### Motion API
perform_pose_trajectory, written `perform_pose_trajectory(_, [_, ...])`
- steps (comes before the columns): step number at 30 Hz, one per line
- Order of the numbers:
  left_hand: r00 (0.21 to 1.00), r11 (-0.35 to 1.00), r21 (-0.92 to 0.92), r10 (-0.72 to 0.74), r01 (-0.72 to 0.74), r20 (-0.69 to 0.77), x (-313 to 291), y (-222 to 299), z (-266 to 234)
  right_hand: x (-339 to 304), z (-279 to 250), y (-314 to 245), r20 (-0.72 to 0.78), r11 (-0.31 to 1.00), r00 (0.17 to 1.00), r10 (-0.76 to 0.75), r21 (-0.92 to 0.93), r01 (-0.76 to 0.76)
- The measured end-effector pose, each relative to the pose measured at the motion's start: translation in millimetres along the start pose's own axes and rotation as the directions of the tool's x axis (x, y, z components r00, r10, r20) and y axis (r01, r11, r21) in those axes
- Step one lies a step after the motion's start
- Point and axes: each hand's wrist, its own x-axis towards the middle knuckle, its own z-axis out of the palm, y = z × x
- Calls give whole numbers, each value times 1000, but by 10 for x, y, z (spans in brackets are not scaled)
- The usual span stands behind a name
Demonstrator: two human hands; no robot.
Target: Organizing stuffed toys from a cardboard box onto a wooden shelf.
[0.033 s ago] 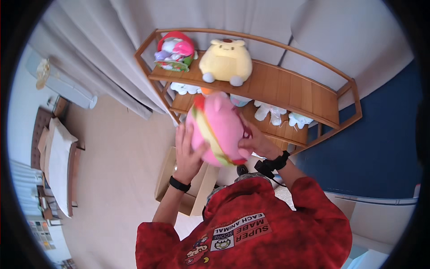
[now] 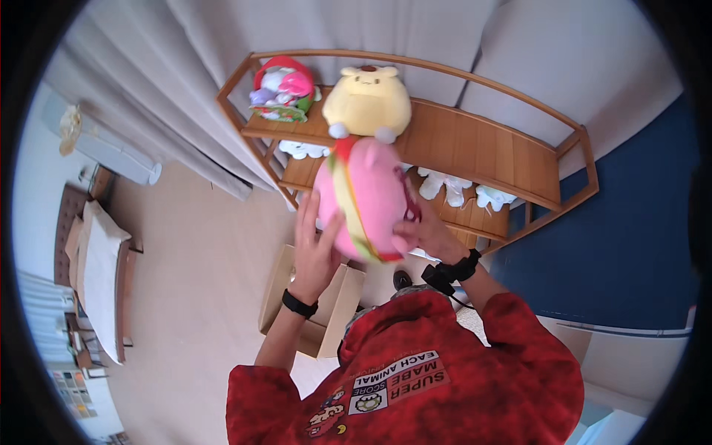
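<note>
Between my two hands is a round pink plush toy (image 2: 382,196) with a cream, green and red band around it. My left hand (image 2: 315,241) presses against its left side with the fingers spread along it. My right hand (image 2: 430,233) grips its right side, near a dark red patch. The toy hangs in front of the wooden shelf (image 2: 482,152) and hides part of the lower board. Just beyond it on the top board sits a yellow plush toy (image 2: 368,100). A red, white and purple plush (image 2: 283,89) stands at that board's left end.
White plush toys (image 2: 445,185) sit on the lower board. An open cardboard box (image 2: 345,297) is on the floor below my hands. Grey curtains (image 2: 415,26) hang behind the shelf, a dark blue surface (image 2: 593,252) lies to the right, and a bed (image 2: 104,274) stands far left.
The pink plush has moved slightly up toward the shelf and turned a little, with both hands still on it. Its red top now overlaps the upper board's front edge.
</note>
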Motion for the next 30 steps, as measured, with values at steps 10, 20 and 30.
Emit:
perform_pose_trajectory(10, [721,251,-684,-374,684,584,1547,548,1307,39,-1003,-525,-605,844,590,-535,-416,340])
perform_pose_trajectory(20, [910,923,-367,51,114,411,2195,47,2272,-418,-1829,-991,-757,622,500,-421,-642,-448])
perform_pose_trajectory(30, [878,938,-329,64,109,474,2313,53,2285,-201,-2203,-919,-384,495,678,-627,-868,-34])
